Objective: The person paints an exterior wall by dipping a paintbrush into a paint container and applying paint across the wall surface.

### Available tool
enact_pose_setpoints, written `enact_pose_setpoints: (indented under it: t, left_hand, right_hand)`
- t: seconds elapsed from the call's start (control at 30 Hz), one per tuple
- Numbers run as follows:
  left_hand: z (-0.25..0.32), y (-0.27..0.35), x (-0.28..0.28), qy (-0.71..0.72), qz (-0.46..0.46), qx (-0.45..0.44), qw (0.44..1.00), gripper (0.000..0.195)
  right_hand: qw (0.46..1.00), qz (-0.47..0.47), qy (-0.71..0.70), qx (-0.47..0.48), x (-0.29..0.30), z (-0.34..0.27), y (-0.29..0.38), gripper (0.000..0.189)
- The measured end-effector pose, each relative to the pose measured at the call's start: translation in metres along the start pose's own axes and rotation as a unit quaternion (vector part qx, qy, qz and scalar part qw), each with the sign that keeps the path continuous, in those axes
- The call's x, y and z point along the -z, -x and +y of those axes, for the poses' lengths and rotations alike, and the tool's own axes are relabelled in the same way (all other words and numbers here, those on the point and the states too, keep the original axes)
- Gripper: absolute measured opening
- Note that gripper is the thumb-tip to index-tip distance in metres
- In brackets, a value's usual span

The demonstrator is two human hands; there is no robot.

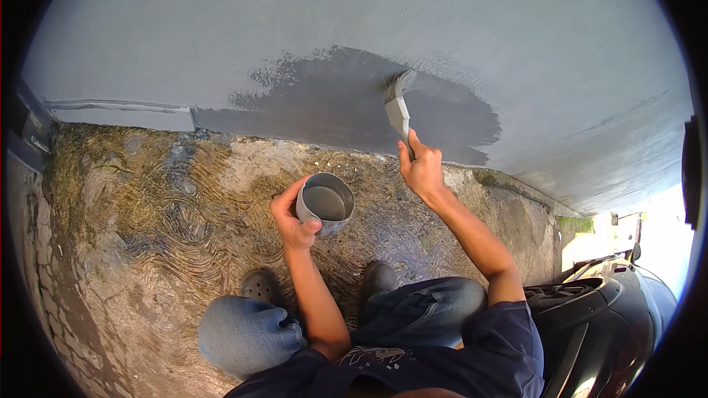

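Observation:
My right hand (425, 168) grips the handle of a flat paintbrush (399, 110), whose bristles bend against the wall. Around the bristles spreads a patch of dark grey paint (332, 99) with ragged edges, on the lighter grey wall (221, 16). Lower down and to the left, my left hand (293, 218) holds a round paint cup (326, 226) by its side, thumb at the front. Grey paint (325, 203) lies inside the cup. The cup is held above the floor, apart from the brush.
Swirl-textured concrete floor (149, 221) meets the wall's base. A pale skirting strip (124, 116) runs along the lower left wall, near a dark post (27, 127). A black motor scooter (597, 320) stands close on my right. My clogs (263, 286) rest on the floor.

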State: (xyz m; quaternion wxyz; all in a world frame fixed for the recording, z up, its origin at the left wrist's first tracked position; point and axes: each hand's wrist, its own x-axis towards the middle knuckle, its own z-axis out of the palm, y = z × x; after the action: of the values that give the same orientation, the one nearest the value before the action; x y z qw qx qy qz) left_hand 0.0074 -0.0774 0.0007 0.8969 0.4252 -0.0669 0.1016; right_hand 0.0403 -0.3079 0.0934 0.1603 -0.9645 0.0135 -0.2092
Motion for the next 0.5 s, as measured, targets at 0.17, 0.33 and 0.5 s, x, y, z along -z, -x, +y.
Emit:
enact_pose_setpoints:
  t: [0.17, 0.33, 0.5]
  left_hand:
    - [-0.012, 0.001, 0.001, 0.014, 0.012, 0.001, 1.0, 0.092]
    - [-0.007, 0.002, 0.011, 0.011, 0.035, 0.015, 0.999, 0.09]
    - [-0.012, 0.001, 0.022, 0.001, 0.042, 0.035, 0.998, 0.087]
  right_hand:
    - [0.989, -0.024, -0.075, 0.122, -0.007, -0.021, -0.001, 0.031]
    - [0.992, -0.081, -0.091, 0.025, 0.023, -0.038, -0.001, 0.033]
    - [0.988, -0.112, -0.101, 0.035, 0.08, -0.011, 0.011, 0.033]
